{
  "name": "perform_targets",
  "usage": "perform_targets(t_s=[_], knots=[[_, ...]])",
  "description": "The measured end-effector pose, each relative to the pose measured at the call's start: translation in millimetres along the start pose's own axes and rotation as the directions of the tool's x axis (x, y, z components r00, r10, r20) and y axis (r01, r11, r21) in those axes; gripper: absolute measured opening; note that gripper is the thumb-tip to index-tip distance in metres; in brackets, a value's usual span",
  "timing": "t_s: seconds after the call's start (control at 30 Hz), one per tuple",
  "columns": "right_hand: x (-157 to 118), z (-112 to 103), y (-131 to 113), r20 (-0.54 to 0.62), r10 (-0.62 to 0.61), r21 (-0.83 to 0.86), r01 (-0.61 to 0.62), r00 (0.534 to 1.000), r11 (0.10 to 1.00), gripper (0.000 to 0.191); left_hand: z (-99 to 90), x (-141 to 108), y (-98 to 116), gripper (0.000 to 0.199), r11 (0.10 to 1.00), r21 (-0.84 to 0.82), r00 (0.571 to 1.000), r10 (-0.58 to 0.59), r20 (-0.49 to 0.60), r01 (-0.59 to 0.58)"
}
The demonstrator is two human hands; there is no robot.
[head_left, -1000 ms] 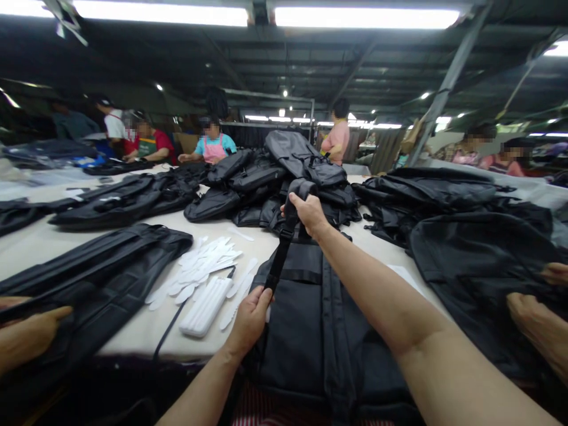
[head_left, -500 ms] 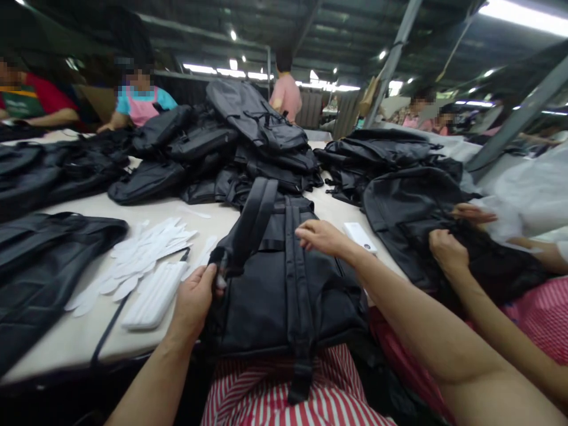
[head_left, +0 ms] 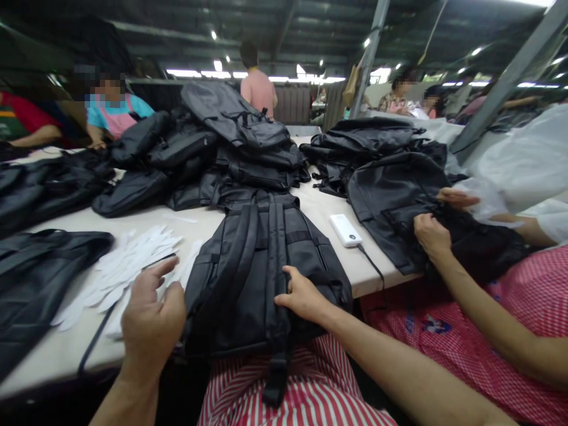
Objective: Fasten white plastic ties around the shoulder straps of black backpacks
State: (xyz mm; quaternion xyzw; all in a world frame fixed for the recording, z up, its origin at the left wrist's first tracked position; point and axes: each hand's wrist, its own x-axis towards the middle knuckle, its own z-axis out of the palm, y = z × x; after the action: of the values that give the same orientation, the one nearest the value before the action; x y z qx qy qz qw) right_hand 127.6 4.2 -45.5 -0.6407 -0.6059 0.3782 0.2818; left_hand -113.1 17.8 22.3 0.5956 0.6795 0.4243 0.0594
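A black backpack [head_left: 310, 254] lies strap side up at the table's front edge, partly over the striped apron. Its two shoulder straps run down the middle, one end hanging over the apron. My left hand [head_left: 153, 313] is raised beside the backpack's left edge, thumb and forefinger apart, nothing in it. On the right shoulder strap [head_left: 276, 266] rests my right hand [head_left: 302, 296], its thumb and forefinger apart. White strips [head_left: 128, 260] lie in a loose heap left of the backpack, near my left hand.
Black bags [head_left: 244, 130] are piled at the back. A white power bank [head_left: 346, 231] with a cable lies on the table [head_left: 386, 272]. At the right, another person's hands [head_left: 432, 236] touch a black bag [head_left: 399, 195]. A further black bag [head_left: 39, 278] is at the left.
My left hand has let go of the left strap, which now lies flat on the backpack. My right hand has moved down along the right strap. The view has shifted slightly.
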Motion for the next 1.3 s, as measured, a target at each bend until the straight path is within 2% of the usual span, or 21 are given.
perform_targets(t_s=[0.03, 0.07, 0.1, 0.13, 0.2, 0.27, 0.33, 0.37, 0.4, 0.43, 0.57, 0.63, 0.7, 0.8, 0.9, 1.0, 1.07, 1.13, 1.17, 1.23, 1.3], knots=[[3.5, -6.4, -2.3, -0.012, 0.005, 0.120, -0.004, 1.000, 0.993, 0.075, -2.5, -6.6, 13.8, 0.037, 0.995, -0.051, 0.997, 0.084, -0.002, -0.084], [6.2, -14.7, -6.7, -0.029, -0.004, 0.231, 0.010, 1.000, 0.973, 0.072, -2.2, -12.8, 27.3, 0.032, 0.979, -0.131, 0.985, 0.162, 0.056, -0.153], [8.2, -24.1, -13.3, -0.055, -0.026, 0.328, 0.043, 0.998, 0.944, 0.069, 1.1, -18.2, 39.7, 0.029, 0.960, -0.212, 0.954, 0.224, 0.197, -0.182], [9.6, -34.0, -21.6, -0.088, -0.061, 0.408, 0.092, 0.994, 0.908, 0.066, 7.2, -22.2, 50.5, 0.028, 0.950, -0.279, 0.910, 0.235, 0.342, -0.140], [12.2, -51.7, -41.0, -0.163, -0.149, 0.500, 0.211, 0.975, 0.840, 0.063, 24.8, -26.5, 67.0, 0.031, 0.930, -0.365, 0.791, 0.198, 0.579, 0.034], [15.9, -63.5, -58.3, -0.234, -0.233, 0.510, 0.323, 0.944, 0.797, 0.061, 44.0, -27.0, 77.5, 0.037, 0.871, -0.407, 0.655, 0.140, 0.742, 0.276], [20.8, -69.3, -68.2, -0.293, -0.261, 0.477, 0.378, 0.920, 0.794, 0.058, 59.6, -25.9, 83.8, 0.041, 0.758, -0.413, 0.524, 0.110, 0.844, 0.506], [22.9, -70.8, -69.9, -0.317, -0.252, 0.465, 0.381, 0.914, 0.799, 0.057, 65.3, -25.1, 85.8, 0.042, 0.693, -0.406, 0.478, 0.100, 0.873, 0.596], [24.1, -71.8, -69.7, -0.338, -0.234, 0.461, 0.378, 0.911, 0.803, 0.055, 69.7, -23.9, 87.2, 0.042, 0.629, -0.402, 0.454, 0.086, 0.887, 0.666], [24.2, -72.7, -67.9, -0.357, -0.218, 0.461, 0.374, 0.908, 0.805, 0.053, 73.1, -22.4, 88.0, 0.041, 0.570, -0.407, 0.453, 0.068, 0.889, 0.713], [11.8, -77.4, -53.6, -0.392, -0.225, 0.392, 0.384, 0.892, 0.836, 0.031, 80.8, -12.9, 87.9, 0.035, 0.332, -0.477, 0.500, 0.017, 0.866, 0.814], [2.0, -80.6, -47.6, -0.367, -0.249, 0.330, 0.375, 0.896, 0.866, 0.020, 83.4, -7.3, 88.1, 0.032, 0.257, -0.489, 0.502, 0.017, 0.865, 0.834], [-6.5, -84.0, -45.7, -0.319, -0.314, 0.249, 0.398, 0.894, 0.883, 0.016, 85.9, -2.3, 90.4, 0.030, 0.245, -0.467, 0.474, 0.030, 0.880, 0.850], [-13.8, -89.1, -52.3, -0.197, -0.495, 0.036, 0.511, 0.846, 0.859, 0.015, 89.5, 3.2, 99.3, 0.029, 0.265, -0.435, 0.448, 0.013, 0.894, 0.861], [-12.4, -93.6, -64.8, -0.004, -0.619, -0.251, 0.598, 0.786, 0.761, 0.017, 92.2, 7.7, 112.2, 0.026, 0.300, -0.442, 0.470, -0.026, 0.882, 0.846], [-2.3, -98.1, -74.7, 0.141, -0.637, -0.442, 0.623, 0.758, 0.645, 0.019, 94.4, 12.0, 120.6, 0.024, 0.317, -0.454, 0.488, -0.033, 0.872, 0.833], [6.5, -101.7, -78.7, 0.170, -0.648, -0.466, 0.640, 0.743, 0.611, 0.018, 97.0, 14.0, 119.9, 0.025, 0.304, -0.456, 0.468, 0.039, 0.883, 0.836], [14.3, -105.1, -81.6, 0.143, -0.671, -0.462, 0.649, 0.728, 0.605, 0.018, 101.9, 14.6, 114.4, 0.026, 0.275, -0.491, 0.461, 0.170, 0.871, 0.827], [17.1, -106.4, -82.8, 0.122, -0.682, -0.462, 0.650, 0.721, 0.604, 0.019, 105.2, 14.3, 110.8, 0.025, 0.255, -0.529, 0.480, 0.231, 0.846, 0.809], [20.4, -108.1, -84.8, 0.088, -0.698, -0.469, 0.648, 0.710, 0.600, 0.021, 112.9, 12.9, 104.1, 0.021, 0.233, -0.621, 0.549, 0.307, 0.777, 0.748], [21.0, -109.1, -86.2, 0.041, -0.711, -0.481, 0.638, 0.702, 0.602, 0.022, 120.4, 10.6, 100.8, 0.016, 0.256, -0.687, 0.602, 0.340, 0.722, 0.680]])
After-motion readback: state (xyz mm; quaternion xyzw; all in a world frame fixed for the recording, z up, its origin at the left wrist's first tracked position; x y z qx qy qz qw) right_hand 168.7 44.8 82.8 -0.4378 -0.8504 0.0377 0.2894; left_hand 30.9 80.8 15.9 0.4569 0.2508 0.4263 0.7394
